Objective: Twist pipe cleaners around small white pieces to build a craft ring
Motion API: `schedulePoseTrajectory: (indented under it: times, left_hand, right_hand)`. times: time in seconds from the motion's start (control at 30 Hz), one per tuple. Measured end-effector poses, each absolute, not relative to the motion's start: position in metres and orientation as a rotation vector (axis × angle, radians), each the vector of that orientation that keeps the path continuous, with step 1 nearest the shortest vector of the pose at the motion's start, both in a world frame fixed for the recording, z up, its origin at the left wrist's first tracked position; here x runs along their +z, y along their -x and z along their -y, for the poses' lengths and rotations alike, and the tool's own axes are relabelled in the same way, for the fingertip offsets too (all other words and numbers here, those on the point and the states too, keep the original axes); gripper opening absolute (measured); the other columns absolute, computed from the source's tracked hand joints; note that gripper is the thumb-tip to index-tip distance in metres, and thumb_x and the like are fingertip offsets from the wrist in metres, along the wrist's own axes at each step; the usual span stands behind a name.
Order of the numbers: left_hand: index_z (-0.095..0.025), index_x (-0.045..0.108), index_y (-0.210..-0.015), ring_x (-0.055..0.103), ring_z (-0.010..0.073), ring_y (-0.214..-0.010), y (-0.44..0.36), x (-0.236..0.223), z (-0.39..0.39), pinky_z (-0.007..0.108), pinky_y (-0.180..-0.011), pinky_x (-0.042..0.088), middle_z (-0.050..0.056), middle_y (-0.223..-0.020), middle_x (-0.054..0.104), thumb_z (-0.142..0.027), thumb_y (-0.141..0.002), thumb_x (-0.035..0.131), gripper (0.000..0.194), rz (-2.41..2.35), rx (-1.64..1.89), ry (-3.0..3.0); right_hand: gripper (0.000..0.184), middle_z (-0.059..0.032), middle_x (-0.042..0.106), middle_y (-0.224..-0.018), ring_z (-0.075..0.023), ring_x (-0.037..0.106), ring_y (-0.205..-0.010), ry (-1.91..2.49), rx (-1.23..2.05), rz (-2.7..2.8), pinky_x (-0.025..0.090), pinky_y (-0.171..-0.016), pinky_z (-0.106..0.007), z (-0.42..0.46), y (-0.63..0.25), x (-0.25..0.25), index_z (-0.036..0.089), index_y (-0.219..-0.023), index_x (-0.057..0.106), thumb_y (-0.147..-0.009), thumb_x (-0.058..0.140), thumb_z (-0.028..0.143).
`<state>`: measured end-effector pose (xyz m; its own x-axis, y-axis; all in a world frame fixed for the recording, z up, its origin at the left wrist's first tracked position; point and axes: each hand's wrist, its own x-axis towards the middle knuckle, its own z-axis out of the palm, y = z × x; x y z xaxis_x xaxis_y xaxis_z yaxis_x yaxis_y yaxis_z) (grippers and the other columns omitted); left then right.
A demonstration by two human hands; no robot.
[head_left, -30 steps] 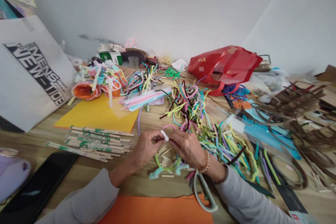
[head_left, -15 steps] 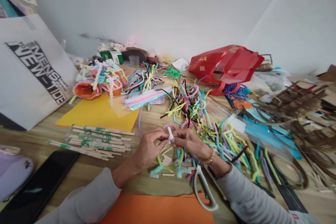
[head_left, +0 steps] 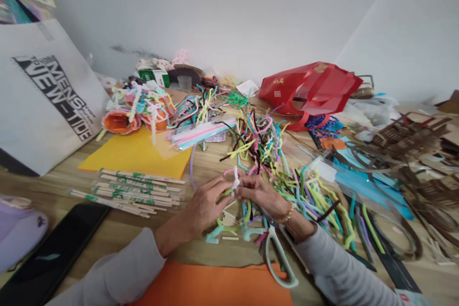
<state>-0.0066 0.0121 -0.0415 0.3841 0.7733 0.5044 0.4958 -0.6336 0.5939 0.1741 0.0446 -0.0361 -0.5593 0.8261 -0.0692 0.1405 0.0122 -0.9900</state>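
Note:
A short white pipe cleaner, bent and twisted, stands up between my two hands. My left hand pinches it from the left with thumb and forefinger. From the other side my right hand grips it between its fingertips. Just below my hands lies a yellow-green and light blue pipe cleaner piece on the table. Short wooden stick pieces are scattered around it. Scissors with a pale green handle rest under my right wrist.
Pipe cleaners heap up to the right. Wrapped chopsticks, a yellow sheet and a phone lie left. An orange sheet is in front. A red bag and decorated orange cones stand farther back.
The white pipe cleaner has turned from slanted to nearly upright between my fingers. Both hands have shifted slightly right and my right hand has changed its grip.

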Motion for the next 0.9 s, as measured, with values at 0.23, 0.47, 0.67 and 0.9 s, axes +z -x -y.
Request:
schedulePoseTrajectory:
  times: [0.23,0.47,0.67,0.9]
  left_hand:
    - [-0.015,0.062,-0.093,0.062,0.0170,-0.080,0.0060,-0.0402,-0.0124,0.028,-0.073,0.050,0.005,-0.084,0.063,-0.009,-0.077,0.060,0.017,-1.112,1.117,-2.268]
    - [-0.017,0.061,-0.094,0.062,0.0170,-0.082,0.0068,-0.0387,-0.0110,0.028,-0.074,0.050,0.005,-0.083,0.063,-0.015,-0.082,0.056,0.012,-1.116,1.128,-2.284]
    - [-0.019,0.056,-0.096,0.062,0.0152,-0.081,0.0062,-0.0420,-0.0086,0.026,-0.075,0.048,0.003,-0.086,0.065,-0.018,-0.085,0.056,0.012,-1.152,1.159,-2.288]
    - [-0.016,0.059,-0.084,0.061,0.0148,-0.077,0.0067,-0.0438,-0.0093,0.025,-0.072,0.047,0.004,-0.080,0.063,-0.017,-0.087,0.053,0.007,-1.117,1.162,-2.339]
  right_hand:
    - [0.025,0.0032,0.051,-0.061,-0.0082,0.044,-0.053,0.982,1.635,1.693,0.037,-0.051,-0.021,-0.0456,-0.1748,-0.0320,0.013,-0.071,0.060,-0.072,0.067,0.038]
    - [0.026,0.0030,0.052,-0.059,-0.0069,0.043,-0.051,0.959,1.785,1.541,0.038,-0.046,-0.018,-0.0468,-0.1762,-0.0359,0.013,-0.074,0.064,-0.069,0.071,0.037]
    - [0.025,0.0019,0.054,-0.060,-0.0063,0.046,-0.049,0.937,1.910,1.419,0.042,-0.043,-0.017,-0.0476,-0.1775,-0.0385,0.012,-0.070,0.064,-0.067,0.074,0.035]
    - [0.023,0.0025,0.055,-0.059,-0.0058,0.048,-0.049,0.912,1.923,1.408,0.042,-0.043,-0.015,-0.0478,-0.1766,-0.0363,0.012,-0.071,0.064,-0.068,0.073,0.033]
